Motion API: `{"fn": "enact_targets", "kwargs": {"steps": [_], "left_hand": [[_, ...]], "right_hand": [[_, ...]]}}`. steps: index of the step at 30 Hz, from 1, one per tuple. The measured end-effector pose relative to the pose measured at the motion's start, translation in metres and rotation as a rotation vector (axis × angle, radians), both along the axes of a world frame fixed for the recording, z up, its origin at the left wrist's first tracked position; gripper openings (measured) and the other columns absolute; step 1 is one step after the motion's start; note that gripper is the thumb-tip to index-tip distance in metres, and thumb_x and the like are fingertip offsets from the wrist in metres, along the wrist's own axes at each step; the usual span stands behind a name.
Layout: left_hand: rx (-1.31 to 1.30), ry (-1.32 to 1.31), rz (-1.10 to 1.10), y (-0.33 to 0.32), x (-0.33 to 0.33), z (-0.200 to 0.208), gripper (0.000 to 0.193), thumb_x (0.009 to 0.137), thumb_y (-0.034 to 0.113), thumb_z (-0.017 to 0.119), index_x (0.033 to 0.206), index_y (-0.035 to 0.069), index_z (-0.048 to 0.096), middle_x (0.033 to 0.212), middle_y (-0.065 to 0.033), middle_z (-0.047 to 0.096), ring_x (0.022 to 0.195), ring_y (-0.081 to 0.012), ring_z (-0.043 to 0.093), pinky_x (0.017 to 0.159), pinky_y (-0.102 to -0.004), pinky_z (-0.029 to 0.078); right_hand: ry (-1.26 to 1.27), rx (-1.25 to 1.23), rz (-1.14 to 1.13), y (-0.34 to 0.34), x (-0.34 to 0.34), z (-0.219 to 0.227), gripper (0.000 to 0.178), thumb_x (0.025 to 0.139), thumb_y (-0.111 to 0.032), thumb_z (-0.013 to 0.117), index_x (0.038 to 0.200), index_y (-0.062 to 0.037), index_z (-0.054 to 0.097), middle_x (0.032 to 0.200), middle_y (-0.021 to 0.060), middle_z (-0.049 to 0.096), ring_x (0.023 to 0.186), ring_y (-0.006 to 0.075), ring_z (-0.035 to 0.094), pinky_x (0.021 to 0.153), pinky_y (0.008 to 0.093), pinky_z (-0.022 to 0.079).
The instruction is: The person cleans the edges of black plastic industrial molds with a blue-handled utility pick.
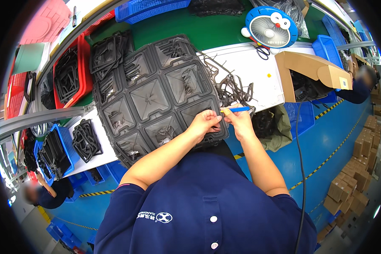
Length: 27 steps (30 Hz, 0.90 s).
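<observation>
Near the front right corner of a black compartmented tray [148,99], my two hands are close together. My right hand [240,122] is closed on a slim blue pen-like tool [241,109] with a yellowish part by the fingers; its exact kind is not clear. My left hand [205,123] is closed in a pinch just left of it, over the tray's edge. Whatever sits between those fingers is too small and dark to make out. Small dark pieces lie in several of the tray's compartments. Right of the tray, a tangle of thin black plastic strips [234,88] lies on the white tabletop [266,80].
A blue cartoon-shaped fan [271,28] and black scissors [262,52] are at the back right. An open cardboard box [311,67] stands to the right. Red [87,63] and blue [66,142] baskets of black frames flank the left side. A black cable [299,169] hangs at right.
</observation>
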<state>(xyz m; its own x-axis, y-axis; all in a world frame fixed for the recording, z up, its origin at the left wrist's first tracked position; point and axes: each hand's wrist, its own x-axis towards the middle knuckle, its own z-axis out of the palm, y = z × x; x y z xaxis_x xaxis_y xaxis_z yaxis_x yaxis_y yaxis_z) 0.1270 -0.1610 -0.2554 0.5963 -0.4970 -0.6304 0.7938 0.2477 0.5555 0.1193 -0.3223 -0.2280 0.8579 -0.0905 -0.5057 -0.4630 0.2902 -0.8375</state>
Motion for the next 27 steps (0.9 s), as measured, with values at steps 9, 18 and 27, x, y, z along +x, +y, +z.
{"fn": "enact_targets", "kwargs": {"steps": [9,18,27], "left_hand": [[0.051,-0.296,0.14,-0.008,-0.01,-0.001,0.011,0.088,0.007,0.062,0.088,0.007,0.051,0.086,-0.0027,0.06,0.077,-0.0086,0.057,0.073,-0.0228,0.047],[-0.656,-0.478,0.747,0.192,-0.036,0.153,0.018,0.097,0.019,0.045,0.108,0.007,0.04,0.069,0.0002,0.04,0.054,-0.0093,0.04,0.053,-0.0256,0.04],[0.365,-0.32,0.416,0.189,-0.042,0.112,0.038,0.084,0.02,0.065,0.11,-0.004,0.051,0.053,-0.0015,0.049,0.042,-0.012,0.047,0.043,-0.025,0.041]], "right_hand": [[-0.273,-0.681,0.129,0.013,-0.005,0.013,0.011,0.082,-0.006,0.065,0.081,-0.0025,0.055,0.069,0.0075,0.063,0.062,0.0136,0.06,0.057,0.029,0.047],[-0.187,-0.972,0.163,-0.018,0.0,-0.046,0.015,0.08,-0.007,0.066,0.083,-0.003,0.052,0.065,0.0151,0.059,0.06,0.0299,0.06,0.055,0.0364,0.046],[-0.629,-1.121,0.187,0.017,0.01,0.004,0.016,0.075,-0.008,0.072,0.083,-0.0021,0.058,0.097,0.0123,0.063,0.088,0.029,0.059,0.077,0.0363,0.047]]}}
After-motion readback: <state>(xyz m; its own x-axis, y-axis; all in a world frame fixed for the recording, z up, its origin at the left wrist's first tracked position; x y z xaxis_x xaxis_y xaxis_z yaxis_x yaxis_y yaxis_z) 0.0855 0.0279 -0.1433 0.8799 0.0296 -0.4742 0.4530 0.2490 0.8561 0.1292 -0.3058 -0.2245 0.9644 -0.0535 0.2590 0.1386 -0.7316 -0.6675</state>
